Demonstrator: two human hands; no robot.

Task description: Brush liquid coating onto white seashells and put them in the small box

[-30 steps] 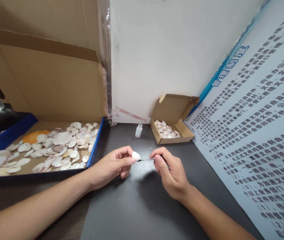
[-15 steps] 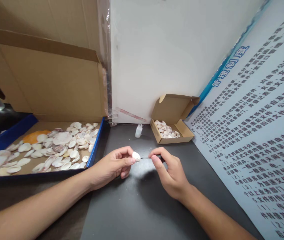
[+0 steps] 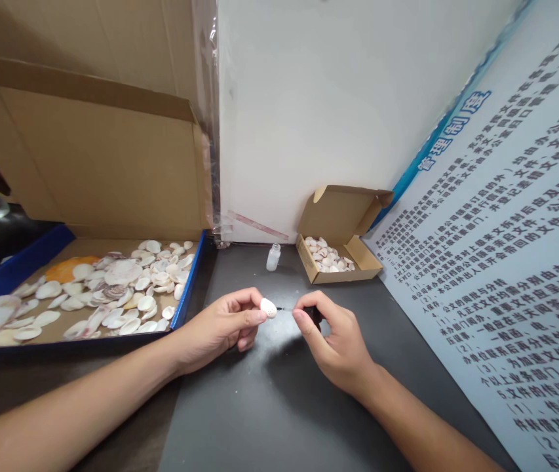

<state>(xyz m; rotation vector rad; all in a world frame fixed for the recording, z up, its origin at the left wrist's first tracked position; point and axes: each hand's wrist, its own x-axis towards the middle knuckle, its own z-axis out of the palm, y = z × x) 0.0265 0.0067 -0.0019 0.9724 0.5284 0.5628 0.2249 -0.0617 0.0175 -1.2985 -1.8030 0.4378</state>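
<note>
Between thumb and fingers, my left hand point(image 3: 232, 319) pinches a small white shell point(image 3: 269, 308) with tiny dark dots on its face. My right hand point(image 3: 331, 334) is closed on a black-handled thin tool point(image 3: 314, 314), whose narrow dark tip points left at the shell. Whether the tip touches the shell cannot be made out. Beyond both hands a small clear glass bottle point(image 3: 273, 257), without a cap, stands upright on the dark table point(image 3: 240, 419).
At the left is a large blue-edged box point(image 3: 188, 288) full of shells, its cardboard lid raised. An open small cardboard box point(image 3: 341, 272) with shells sits back right. A white panel point(image 3: 308, 118) rises behind, and a printed sheet point(image 3: 505, 262) slants along the right.
My right hand has turned slightly, and the black handle shows lower behind its fingers. My left hand and the shell have hardly moved.
</note>
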